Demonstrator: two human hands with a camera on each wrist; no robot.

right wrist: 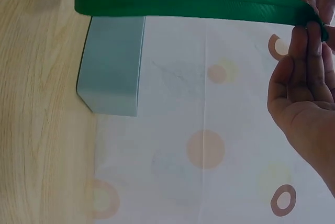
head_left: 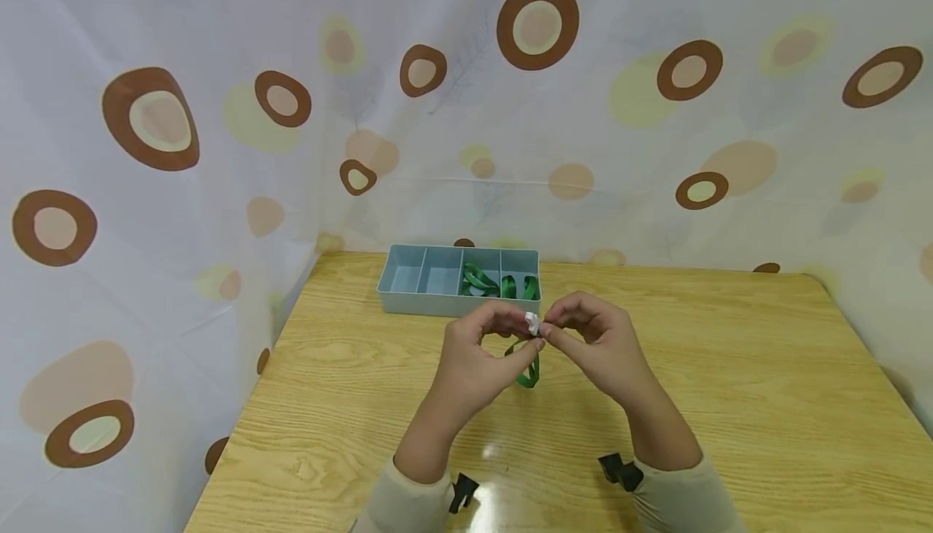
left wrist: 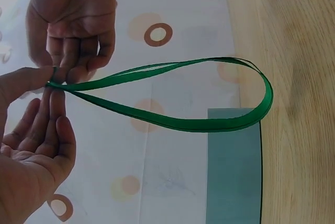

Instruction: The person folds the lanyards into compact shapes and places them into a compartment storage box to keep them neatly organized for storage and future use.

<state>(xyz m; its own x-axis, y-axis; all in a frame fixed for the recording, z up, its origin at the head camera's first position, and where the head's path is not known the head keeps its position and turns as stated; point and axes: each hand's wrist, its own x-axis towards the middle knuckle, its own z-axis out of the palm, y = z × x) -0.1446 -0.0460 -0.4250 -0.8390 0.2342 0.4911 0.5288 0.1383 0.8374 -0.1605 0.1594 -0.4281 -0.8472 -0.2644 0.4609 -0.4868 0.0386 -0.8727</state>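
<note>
A green ribbon (head_left: 530, 379) is doubled into a loop and hangs below the fingertips of both hands, over the table. My left hand (head_left: 477, 359) pinches its gathered end between thumb and fingers. Close against it, my right hand (head_left: 601, 347) pinches at the same spot. A small white piece (head_left: 532, 322) sticks up between the two hands; its kind is too small to tell. In the left wrist view the ribbon (left wrist: 183, 124) stretches out as a long teardrop. The right wrist view shows the ribbon (right wrist: 183, 1) nearly edge to edge as a flat band.
Just beyond the hands stands a grey-blue divided box (head_left: 415, 304). Its two right compartments hold more green ribbon (head_left: 479, 278), and the two left ones show bare floors. The wooden table (head_left: 328, 428) meets a patterned cloth (head_left: 452, 136) behind and at the left.
</note>
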